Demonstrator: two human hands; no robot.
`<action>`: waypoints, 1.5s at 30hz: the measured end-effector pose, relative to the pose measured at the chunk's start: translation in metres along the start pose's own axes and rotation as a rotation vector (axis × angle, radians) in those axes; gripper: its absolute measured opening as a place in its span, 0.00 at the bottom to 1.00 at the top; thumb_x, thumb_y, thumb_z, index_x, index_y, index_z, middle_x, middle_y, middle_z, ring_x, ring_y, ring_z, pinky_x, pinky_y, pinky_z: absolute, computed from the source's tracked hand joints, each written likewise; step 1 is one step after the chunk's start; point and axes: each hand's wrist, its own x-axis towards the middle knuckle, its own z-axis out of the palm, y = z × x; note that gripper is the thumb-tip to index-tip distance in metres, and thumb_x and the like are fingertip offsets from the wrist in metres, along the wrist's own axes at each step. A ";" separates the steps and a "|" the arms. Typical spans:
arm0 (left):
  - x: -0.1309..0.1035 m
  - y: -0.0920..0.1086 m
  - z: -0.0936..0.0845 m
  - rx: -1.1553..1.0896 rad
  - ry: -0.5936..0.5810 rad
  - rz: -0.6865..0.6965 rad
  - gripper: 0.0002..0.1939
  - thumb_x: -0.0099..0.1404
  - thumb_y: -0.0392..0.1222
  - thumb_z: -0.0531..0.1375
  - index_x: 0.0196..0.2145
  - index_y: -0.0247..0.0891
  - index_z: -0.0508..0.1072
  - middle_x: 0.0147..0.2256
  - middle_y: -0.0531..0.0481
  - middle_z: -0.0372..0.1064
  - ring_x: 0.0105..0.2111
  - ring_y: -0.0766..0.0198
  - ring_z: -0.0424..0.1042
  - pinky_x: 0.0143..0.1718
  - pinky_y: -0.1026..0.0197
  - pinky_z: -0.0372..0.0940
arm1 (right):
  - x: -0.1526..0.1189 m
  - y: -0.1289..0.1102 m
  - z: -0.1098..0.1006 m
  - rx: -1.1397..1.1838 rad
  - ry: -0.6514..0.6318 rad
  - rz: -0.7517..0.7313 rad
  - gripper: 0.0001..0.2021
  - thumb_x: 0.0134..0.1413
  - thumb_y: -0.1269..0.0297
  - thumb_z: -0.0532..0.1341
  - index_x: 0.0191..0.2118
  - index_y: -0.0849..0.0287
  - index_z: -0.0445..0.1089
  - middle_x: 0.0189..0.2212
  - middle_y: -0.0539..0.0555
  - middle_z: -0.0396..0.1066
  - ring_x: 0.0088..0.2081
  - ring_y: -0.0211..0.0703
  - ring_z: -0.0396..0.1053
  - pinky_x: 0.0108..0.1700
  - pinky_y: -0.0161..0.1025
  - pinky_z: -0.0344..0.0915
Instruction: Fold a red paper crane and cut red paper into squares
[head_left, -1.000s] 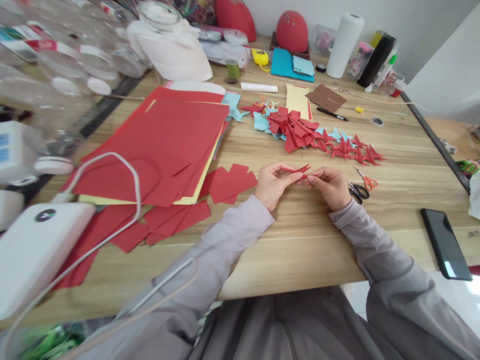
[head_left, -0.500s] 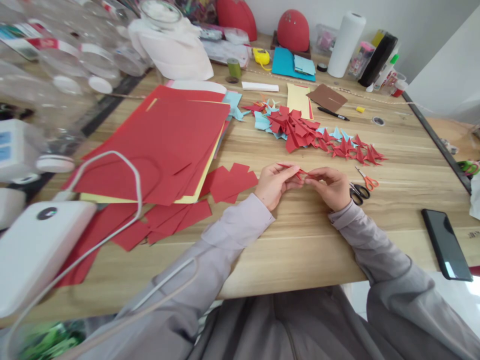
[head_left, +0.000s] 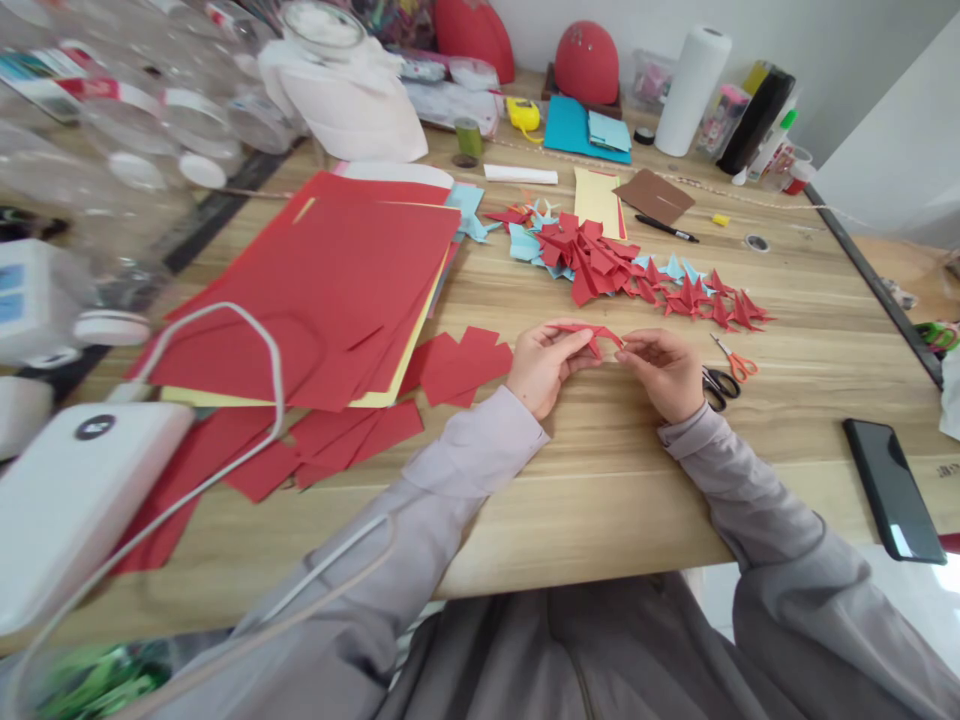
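A small piece of folded red paper [head_left: 600,336] is held between both hands above the table. My left hand [head_left: 546,366] is closed on its left part, thumb on top. The fingertips of my right hand [head_left: 666,370] pinch its narrow right end. Beyond the hands lies a pile of folded red paper cranes [head_left: 589,255], with light blue ones among them. Red paper squares [head_left: 461,368] rest left of my left hand. Beside my right hand are black-handled scissors [head_left: 720,386] and orange-handled scissors [head_left: 739,362].
A stack of red sheets [head_left: 315,290] covers the table's left side. A white power bank [head_left: 90,500] with a looping cable lies at the left edge, near plastic bottles [head_left: 127,120]. A phone [head_left: 892,490] lies at the right. A tape measure [head_left: 523,115] sits at the back.
My right hand has shifted slightly right, away from the left hand. More of the folded red paper shows between them, with its right end bent downward.
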 end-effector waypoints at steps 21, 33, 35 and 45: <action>-0.006 0.002 0.003 0.067 -0.057 -0.089 0.11 0.43 0.37 0.69 0.26 0.32 0.74 0.21 0.50 0.73 0.22 0.65 0.72 0.30 0.59 0.68 | 0.003 -0.006 0.000 0.220 -0.069 0.310 0.16 0.41 0.53 0.69 0.20 0.59 0.66 0.17 0.48 0.69 0.22 0.35 0.65 0.29 0.35 0.64; -0.001 0.003 -0.001 0.010 0.051 -0.164 0.05 0.49 0.34 0.65 0.25 0.31 0.72 0.20 0.50 0.71 0.20 0.66 0.72 0.26 0.64 0.68 | -0.001 -0.009 -0.002 -0.260 -0.042 -0.287 0.04 0.53 0.62 0.63 0.34 0.53 0.74 0.35 0.54 0.76 0.39 0.45 0.71 0.43 0.44 0.68; -0.001 0.003 0.000 0.023 0.048 -0.172 0.05 0.49 0.34 0.65 0.25 0.31 0.72 0.20 0.50 0.71 0.20 0.66 0.72 0.25 0.64 0.68 | -0.001 -0.008 -0.001 -0.278 -0.084 -0.271 0.05 0.53 0.63 0.62 0.35 0.53 0.75 0.33 0.53 0.76 0.37 0.45 0.72 0.43 0.45 0.68; -0.002 0.003 0.002 0.049 0.076 -0.187 0.03 0.51 0.32 0.63 0.24 0.30 0.72 0.19 0.49 0.71 0.19 0.66 0.72 0.23 0.64 0.68 | 0.000 -0.003 -0.002 -0.430 -0.077 -0.278 0.04 0.51 0.66 0.64 0.34 0.53 0.77 0.30 0.52 0.77 0.34 0.46 0.73 0.42 0.45 0.66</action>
